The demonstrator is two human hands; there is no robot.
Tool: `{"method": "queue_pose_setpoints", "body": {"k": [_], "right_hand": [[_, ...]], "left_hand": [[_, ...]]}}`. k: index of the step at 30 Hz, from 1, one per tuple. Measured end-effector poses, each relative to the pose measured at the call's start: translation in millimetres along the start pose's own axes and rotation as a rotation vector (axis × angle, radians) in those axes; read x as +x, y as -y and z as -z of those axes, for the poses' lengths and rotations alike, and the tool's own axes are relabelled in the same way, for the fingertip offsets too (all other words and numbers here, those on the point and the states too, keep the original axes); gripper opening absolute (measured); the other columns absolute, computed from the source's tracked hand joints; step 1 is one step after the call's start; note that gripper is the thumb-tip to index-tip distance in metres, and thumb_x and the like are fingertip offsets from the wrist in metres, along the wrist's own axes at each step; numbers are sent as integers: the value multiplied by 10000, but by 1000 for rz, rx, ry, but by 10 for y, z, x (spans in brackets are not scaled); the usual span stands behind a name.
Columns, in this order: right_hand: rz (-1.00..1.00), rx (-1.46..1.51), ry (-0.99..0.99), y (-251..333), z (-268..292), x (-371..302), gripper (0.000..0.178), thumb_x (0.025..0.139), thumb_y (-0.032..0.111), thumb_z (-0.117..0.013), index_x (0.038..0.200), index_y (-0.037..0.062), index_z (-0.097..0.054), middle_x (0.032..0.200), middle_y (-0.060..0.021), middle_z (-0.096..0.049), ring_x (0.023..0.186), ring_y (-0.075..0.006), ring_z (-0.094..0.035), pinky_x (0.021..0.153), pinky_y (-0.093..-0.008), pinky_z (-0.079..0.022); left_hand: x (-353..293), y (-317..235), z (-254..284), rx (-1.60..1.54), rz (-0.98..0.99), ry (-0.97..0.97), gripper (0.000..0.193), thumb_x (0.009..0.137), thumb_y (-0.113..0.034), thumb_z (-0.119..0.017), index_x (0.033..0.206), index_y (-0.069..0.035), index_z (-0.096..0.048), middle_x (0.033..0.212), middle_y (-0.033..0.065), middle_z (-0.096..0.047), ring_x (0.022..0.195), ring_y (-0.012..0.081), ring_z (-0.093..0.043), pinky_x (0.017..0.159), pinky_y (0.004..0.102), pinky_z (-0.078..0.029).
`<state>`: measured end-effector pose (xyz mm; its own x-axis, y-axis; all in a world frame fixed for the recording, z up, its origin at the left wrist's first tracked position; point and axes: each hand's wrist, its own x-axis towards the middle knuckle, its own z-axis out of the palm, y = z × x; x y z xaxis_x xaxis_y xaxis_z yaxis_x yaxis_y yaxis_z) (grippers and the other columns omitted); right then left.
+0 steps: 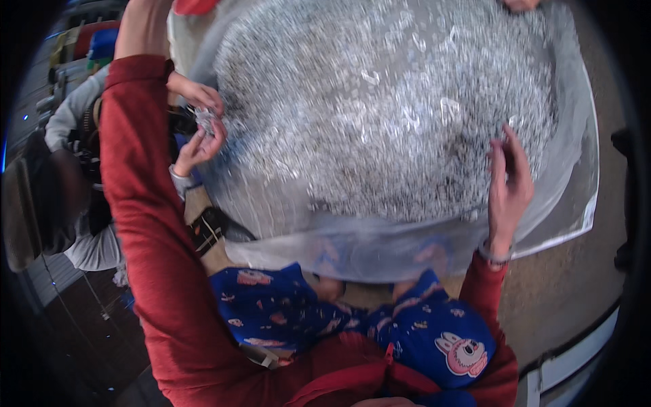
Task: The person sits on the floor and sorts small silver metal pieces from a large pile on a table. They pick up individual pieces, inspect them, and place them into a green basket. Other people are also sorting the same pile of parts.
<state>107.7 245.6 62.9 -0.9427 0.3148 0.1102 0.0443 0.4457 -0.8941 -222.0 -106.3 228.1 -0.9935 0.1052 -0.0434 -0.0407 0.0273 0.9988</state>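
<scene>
A broad heap of small clear and silvery pieces [400, 136], some hook-shaped or looped, fills a large container lined with clear plastic sheet [380, 247]. The kind of piece is too blurred to name. Over the heap's right side reaches my right hand [510, 186], a bracelet at its wrist. Its fingers are apart and somewhat bent, with nothing visible held. My left arm, in a red sleeve [139, 169], stretches far forward past the heap's left side. Only the bare wrist shows at the upper edge; that hand is outside the picture.
At the left a person in grey has both hands [203, 129] together around a few silvery pieces. Another person's hand [521, 4] shows at the far right. A red object [195, 6] sits at the upper edge. A black shoe [220, 227] rests beside the sheet. My blue-clad knees [271, 305] are close below.
</scene>
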Motion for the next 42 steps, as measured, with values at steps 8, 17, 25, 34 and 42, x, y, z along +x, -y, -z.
{"method": "queue_pose_setpoints", "body": {"k": [8,17,25,34,42], "right_hand": [[-61,-6,258,-232,-549,186,503,816,9,-576,1302,99,-479,793,-108,-665,590,-170,-606,570,-293,-473],[336,-338,513,-313,-1272,-24,436,749,3,-560,1180,66,-532,1059,-129,-524,988,-324,-473,663,-390,-518],[223,-104,936,-280,-1377,-179,131,792,-8,-512,919,-16,-544,1012,-181,-520,878,-376,-539,639,-380,-555],[-686,520,1081,240,-834,404,340,801,-67,-464,1138,-39,-497,1124,-129,-532,959,-220,-603,817,-332,-541],[-829,400,987,803,-789,539,495,844,-82,-400,1333,-2,-382,1087,-167,-564,938,-239,-607,806,-346,-542]], "left_hand": [[-1847,2027,-1185,1311,-211,1195,301,750,-52,-615,1051,-48,-602,1027,150,-606,938,300,-604,795,355,-519],[-2252,2241,-645,1342,-156,1039,235,764,-47,-575,996,-55,-605,991,128,-557,1013,336,-532,802,402,-482],[-2129,2034,-534,695,345,466,230,885,-163,-578,1082,-62,-642,983,82,-625,963,187,-574,837,305,-456],[-1926,2178,-739,474,168,481,190,819,-15,-571,985,-26,-664,916,92,-671,886,190,-632,805,319,-486],[-2067,2108,-677,536,122,541,214,751,-205,-683,876,-32,-694,684,151,-638,673,248,-640,625,357,-475]]}}
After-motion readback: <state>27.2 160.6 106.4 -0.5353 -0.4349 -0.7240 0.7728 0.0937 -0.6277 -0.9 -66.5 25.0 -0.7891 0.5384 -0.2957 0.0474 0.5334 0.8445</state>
